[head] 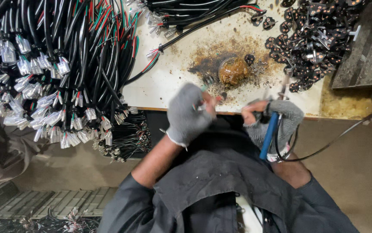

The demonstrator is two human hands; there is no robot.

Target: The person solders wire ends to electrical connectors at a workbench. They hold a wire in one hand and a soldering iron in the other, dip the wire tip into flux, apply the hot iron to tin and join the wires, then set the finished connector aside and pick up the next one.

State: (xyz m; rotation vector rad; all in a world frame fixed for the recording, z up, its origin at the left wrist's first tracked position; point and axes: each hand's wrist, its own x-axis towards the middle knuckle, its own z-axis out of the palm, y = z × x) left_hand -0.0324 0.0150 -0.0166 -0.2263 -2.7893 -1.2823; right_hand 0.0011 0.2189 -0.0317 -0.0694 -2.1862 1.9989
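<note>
My left hand [189,113], in a grey fingerless glove, is closed near the table's front edge; it pinches something small at the fingertips, blurred and too small to name. My right hand [272,118], also gloved in grey, grips a soldering iron with a blue handle [269,136]; its metal tip [285,84] points up toward the table. The iron's black cord [337,139] runs off to the right. Just beyond both hands sits a small pot of brown flux [232,71] in a dark stained patch on the white tabletop [173,73].
A big bundle of black cables with red, green and white cores and clear plastic connectors [52,64] covers the left of the table and hangs over its edge. A heap of small black parts with copper contacts [313,39] lies at the back right. A grey block [367,47] stands far right.
</note>
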